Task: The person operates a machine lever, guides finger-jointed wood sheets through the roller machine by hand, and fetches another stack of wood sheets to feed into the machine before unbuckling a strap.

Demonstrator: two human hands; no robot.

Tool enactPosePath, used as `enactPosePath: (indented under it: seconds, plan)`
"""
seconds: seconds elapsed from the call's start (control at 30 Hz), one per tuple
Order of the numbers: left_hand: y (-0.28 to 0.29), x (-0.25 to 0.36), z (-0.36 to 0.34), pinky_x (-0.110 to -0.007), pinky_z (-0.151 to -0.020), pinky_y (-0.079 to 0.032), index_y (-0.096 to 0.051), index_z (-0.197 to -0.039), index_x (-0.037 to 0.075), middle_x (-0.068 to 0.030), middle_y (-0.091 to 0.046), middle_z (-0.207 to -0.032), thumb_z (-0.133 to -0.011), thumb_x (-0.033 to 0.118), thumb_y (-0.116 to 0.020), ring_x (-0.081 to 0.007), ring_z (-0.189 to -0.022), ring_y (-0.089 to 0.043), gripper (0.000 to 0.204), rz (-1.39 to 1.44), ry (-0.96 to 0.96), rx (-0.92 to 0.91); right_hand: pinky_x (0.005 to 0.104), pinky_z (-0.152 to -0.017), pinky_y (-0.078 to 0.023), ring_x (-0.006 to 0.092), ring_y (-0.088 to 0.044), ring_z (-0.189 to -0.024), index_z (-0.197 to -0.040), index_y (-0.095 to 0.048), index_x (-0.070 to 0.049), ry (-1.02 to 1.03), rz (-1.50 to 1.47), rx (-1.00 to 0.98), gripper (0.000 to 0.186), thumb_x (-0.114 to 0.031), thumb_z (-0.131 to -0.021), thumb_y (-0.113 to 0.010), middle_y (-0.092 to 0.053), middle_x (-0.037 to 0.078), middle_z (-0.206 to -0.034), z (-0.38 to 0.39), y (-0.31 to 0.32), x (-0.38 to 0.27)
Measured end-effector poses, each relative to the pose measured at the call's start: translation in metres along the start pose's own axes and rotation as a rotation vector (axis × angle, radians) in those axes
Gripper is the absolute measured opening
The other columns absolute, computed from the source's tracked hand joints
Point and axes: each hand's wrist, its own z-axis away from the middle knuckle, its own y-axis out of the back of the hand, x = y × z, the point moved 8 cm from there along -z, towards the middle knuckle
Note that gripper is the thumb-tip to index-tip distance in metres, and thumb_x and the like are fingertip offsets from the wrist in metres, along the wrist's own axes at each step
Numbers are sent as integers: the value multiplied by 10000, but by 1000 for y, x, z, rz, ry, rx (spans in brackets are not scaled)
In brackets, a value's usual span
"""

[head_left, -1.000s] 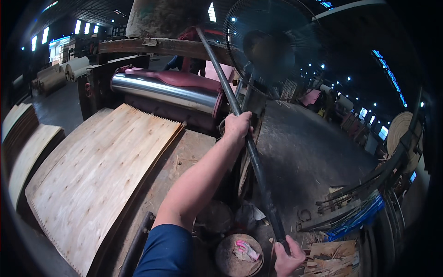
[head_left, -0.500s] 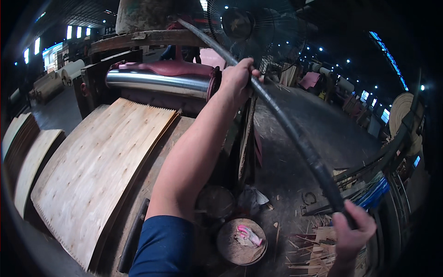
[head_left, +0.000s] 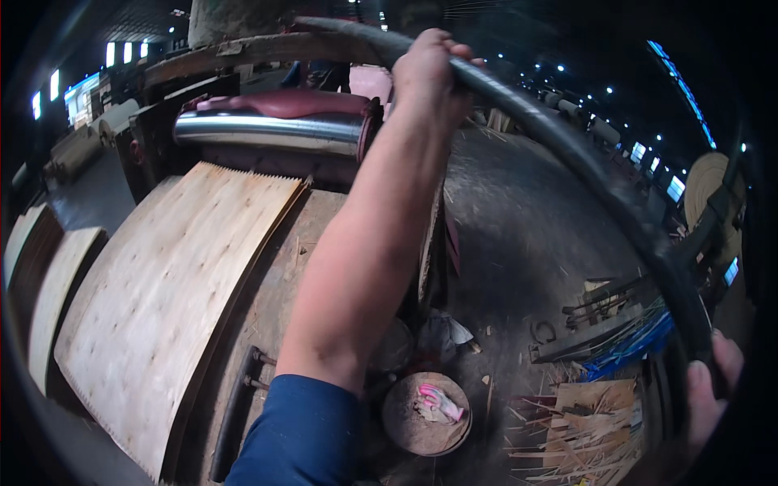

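Note:
My left hand (head_left: 429, 73) grips a long dark metal pole (head_left: 559, 138) high above the machine. The pole slopes down to the right, where my right hand (head_left: 709, 385) is closed on its lower end, near the frame's right edge. The pole's far end reaches toward a worn wooden beam (head_left: 259, 44) and a grey container (head_left: 223, 16). Below it lie a steel roller (head_left: 267, 127) coated with pink stuff (head_left: 300, 102) and a stack of pale veneer sheets (head_left: 174, 308). My left forearm hides part of the machine bed.
More veneer stacks (head_left: 53, 292) stand at left. A round tub (head_left: 405, 421) with a glove sits below. Wood scraps (head_left: 583, 421) and blue material (head_left: 616, 352) lie at lower right beside a coiled roll (head_left: 705, 182). A person's leg (head_left: 292, 74) shows beyond the machine.
My left hand has risen with the pole, and my right hand has moved right and somewhat up toward the frame's edge. The pole now slants less steeply.

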Motion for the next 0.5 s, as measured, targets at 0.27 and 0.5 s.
enactPosePath:
  seconds: [0.27,0.5]
  plan:
    - [95,-21,14,-292,-475,-421,-415,-683,120,-10,-401,-548,-890,140,-508,-136,-474,-420,228,-274,155,99,324,-456,-379,179,-491,-491,-1004,-668,12,631,-213,102,373,1,-650,-786,-528,61,-667,35,-117,-27]
    - [206,-57,149,-313,-378,-376,-417,-818,142,15,-377,-567,-881,117,-592,-132,-417,-386,188,-484,367,263,365,-707,-545,299,-678,-804,-1069,-684,-23,253,-279,33,250,-158,-858,-686,-697,153,-947,210,-217,16]
